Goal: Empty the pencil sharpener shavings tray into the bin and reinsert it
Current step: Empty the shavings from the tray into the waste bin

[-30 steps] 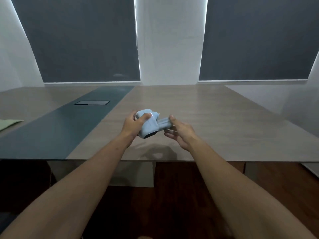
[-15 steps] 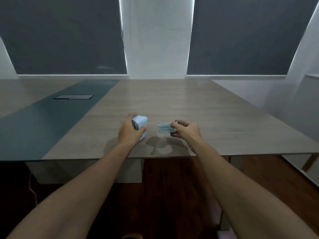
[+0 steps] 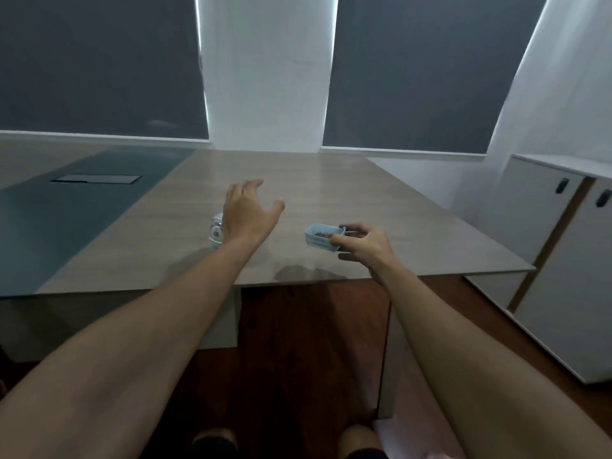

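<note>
One step of the task looks done: the shavings tray [image 3: 323, 238] is out of the pencil sharpener [image 3: 217, 230] and sits level in the right hand [image 3: 362, 246], whose fingers [image 3: 341, 240] pinch its near right end, holding it just above the surface [image 3: 381, 207] near the front edge. Dark shavings show inside it, so by my reading the emptying is not yet done. Left of the tray and well apart from it, the sharpener stands on the surface, partly hidden behind the left hand [image 3: 248, 213], which hovers over it with fingers spread wide and holding nothing. No bin shows anywhere in view; white cabinets [image 3: 563, 260] stand at the right. Tipping out the tray and reinserting it are left.
</note>
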Available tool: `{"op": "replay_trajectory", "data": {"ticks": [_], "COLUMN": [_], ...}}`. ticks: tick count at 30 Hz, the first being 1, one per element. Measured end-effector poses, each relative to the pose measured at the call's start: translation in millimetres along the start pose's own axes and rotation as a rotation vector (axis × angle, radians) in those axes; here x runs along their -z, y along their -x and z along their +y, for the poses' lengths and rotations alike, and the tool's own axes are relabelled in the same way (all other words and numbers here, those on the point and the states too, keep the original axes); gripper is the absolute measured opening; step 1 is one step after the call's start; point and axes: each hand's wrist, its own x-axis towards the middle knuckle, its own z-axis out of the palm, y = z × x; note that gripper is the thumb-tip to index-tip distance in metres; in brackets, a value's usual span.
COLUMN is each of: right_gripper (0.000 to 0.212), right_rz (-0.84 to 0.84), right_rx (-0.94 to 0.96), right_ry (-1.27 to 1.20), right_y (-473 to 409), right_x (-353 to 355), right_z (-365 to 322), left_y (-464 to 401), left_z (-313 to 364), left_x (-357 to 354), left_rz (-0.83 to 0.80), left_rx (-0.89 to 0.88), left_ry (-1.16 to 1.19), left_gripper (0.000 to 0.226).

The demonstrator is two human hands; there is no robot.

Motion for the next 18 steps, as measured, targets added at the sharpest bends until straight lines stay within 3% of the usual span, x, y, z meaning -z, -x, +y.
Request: {"op": "replay_trajectory", "data": {"ticks": [8, 18], "right_gripper": [0.045, 0.053], "right_rz": [0.148, 0.338], "right_rx": [0.008, -0.226], "right_ry": [0.165, 0.263], "right_y": [67.1, 166.2], "right_x": [121.6, 267.1], "right_z": [3.9, 90.2], "left_y": [78.8, 235.2], "left_z": [96.4, 154.8], "left_x": [-55.0, -152.7], "left_rz": [-0.215, -0.605], "left_rx": [-0.102, -0.124], "left_ry": [0.234, 0.359], "left_gripper": [0.042, 0.033]}}
